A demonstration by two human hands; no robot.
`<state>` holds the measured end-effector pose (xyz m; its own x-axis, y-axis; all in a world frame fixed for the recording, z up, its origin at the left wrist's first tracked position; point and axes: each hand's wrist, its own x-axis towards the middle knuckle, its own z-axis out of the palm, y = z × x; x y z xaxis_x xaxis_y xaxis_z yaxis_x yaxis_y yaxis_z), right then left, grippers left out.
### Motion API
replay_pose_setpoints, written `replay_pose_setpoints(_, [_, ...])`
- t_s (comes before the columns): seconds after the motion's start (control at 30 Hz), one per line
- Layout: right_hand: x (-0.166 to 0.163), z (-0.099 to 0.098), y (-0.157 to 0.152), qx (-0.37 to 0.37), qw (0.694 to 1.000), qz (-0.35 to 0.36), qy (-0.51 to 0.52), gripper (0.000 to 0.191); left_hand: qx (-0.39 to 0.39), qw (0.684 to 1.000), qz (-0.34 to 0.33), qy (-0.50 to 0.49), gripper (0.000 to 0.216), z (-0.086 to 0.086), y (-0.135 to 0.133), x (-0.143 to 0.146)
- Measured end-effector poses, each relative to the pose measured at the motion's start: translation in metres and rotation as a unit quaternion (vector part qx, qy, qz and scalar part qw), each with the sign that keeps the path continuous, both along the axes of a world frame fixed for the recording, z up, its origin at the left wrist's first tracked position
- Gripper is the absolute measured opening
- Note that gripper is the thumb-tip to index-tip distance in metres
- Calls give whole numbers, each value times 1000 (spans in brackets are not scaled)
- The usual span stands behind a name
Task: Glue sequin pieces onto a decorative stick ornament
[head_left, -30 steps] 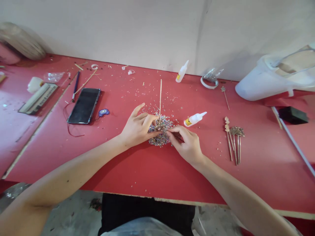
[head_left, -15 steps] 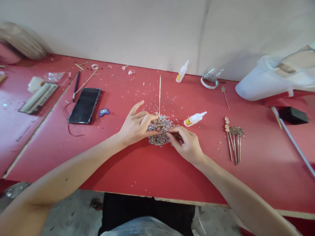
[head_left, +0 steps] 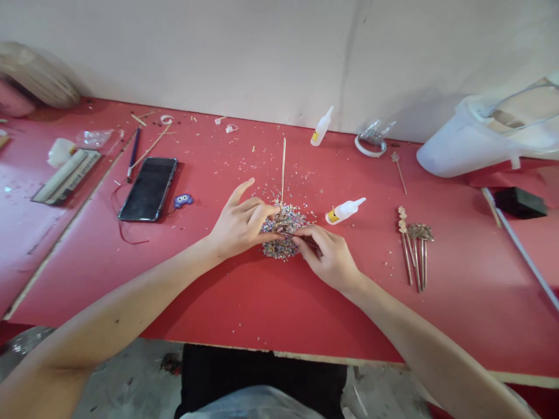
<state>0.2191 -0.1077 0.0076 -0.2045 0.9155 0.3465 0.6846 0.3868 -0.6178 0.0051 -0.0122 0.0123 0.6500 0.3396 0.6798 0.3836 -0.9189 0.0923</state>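
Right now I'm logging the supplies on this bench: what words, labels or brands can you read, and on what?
Nothing reads clearly.
Flat box at the far left: dark lettering, too blurred to read.
Lying glue bottle: yellow label, too small.
Glue bottle by the wall: yellow label, too small.
Phone: dark screen, no text.

Left hand (head_left: pixel 240 224) pinches the decorated end of gold stick (head_left: pixel 283 169) over bead pile (head_left: pixel 279 249) on red table (head_left: pixel 244 302). Right hand (head_left: pixel 328 257) has curled fingers (head_left: pixel 305 231) at the same end, grip unclear. Glue bottle (head_left: pixel 345 210) is near the pile, phone (head_left: pixel 148 188) well left.
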Motion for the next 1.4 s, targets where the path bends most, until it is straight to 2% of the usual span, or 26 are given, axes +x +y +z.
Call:
replay_pose_setpoints(0.17, [2,-1,0,-12,1000,8,20,9,-3,1000,-8,3,39,0,0,-1])
replay_pose_setpoints(0.33, [1,2,0,10,999,0,32,7,-7,1000,-15,-2,40,1,-1,0])
replay_pose_setpoints(0.53, [-1,5,2,29,999,-17,25,7,6,1000,-10,9,38,0,-2,0])
replay_pose_setpoints(0.83, [-2,3,0,59,998,-4,-14,4,24,1000,-15,5,36,2,-5,4])
replay_pose_setpoints(1.4, [-2,7,0,95,995,2,-41,3,-32,999,-29,-18,36,-1,-6,5])
